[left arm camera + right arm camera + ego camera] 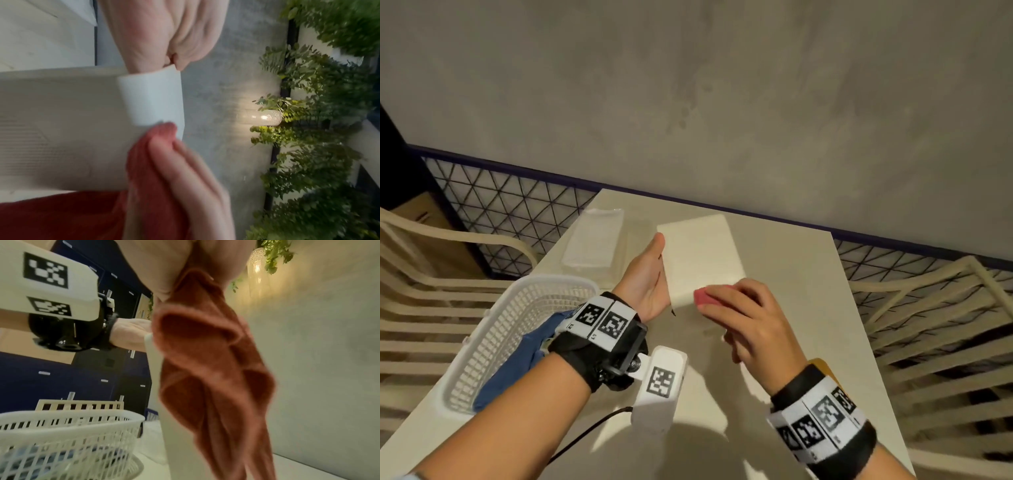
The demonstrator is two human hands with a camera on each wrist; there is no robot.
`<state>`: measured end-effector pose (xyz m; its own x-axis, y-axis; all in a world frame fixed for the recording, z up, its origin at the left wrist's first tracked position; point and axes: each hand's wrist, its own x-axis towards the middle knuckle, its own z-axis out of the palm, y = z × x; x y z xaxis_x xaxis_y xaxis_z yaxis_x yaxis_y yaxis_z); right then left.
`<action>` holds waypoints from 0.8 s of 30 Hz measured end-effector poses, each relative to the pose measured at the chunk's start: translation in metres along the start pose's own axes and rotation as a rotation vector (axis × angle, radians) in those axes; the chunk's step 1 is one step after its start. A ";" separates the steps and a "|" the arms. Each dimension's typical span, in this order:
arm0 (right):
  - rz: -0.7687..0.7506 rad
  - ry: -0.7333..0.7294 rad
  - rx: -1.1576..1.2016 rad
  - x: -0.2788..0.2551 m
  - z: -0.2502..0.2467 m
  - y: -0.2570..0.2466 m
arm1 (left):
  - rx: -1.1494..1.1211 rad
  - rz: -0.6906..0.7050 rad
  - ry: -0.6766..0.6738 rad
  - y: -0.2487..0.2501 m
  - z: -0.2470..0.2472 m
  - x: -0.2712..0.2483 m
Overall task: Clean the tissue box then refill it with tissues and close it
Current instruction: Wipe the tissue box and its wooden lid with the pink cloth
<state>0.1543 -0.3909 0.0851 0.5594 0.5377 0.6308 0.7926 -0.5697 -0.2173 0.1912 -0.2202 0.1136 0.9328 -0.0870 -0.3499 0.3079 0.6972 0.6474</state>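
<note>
Tissue box (700, 258) held tilted above table (791, 274). Left hand (645, 277) grips its left edge, fingers hidden behind. Right hand (743, 315) fingers curled, pressing red cloth (707, 296) against box's near end. Tissue pack (594, 241) lies beside basket (493, 329).

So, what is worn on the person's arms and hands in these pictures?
The hands are bare: left hand, right hand. Each wrist carries a black strap with a white band of square black-and-white markers; the right band is alike. A white camera block with one more marker is bolted under the left wrist, and a thin black cable leaves it. No sleeves cover the forearms.
</note>
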 end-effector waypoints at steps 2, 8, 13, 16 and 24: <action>-0.007 -0.003 -0.020 0.016 0.005 -0.009 | 0.032 -0.018 -0.021 0.000 0.004 0.000; 0.322 0.133 0.058 0.044 0.000 0.016 | 0.091 0.107 -0.039 -0.008 0.011 -0.003; 0.873 0.369 0.638 0.052 -0.019 0.036 | 0.129 0.139 -0.091 -0.003 0.014 -0.007; 0.937 0.452 0.818 0.053 -0.018 0.031 | 0.072 0.130 -0.103 -0.006 0.018 -0.009; 0.982 0.373 0.879 0.026 -0.003 0.013 | -0.037 0.001 -0.067 -0.024 0.004 0.002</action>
<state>0.1781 -0.3861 0.1015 0.9883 -0.1324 0.0754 0.0811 0.0382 -0.9960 0.1863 -0.2394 0.1002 0.9439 -0.1328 -0.3022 0.3009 0.7228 0.6221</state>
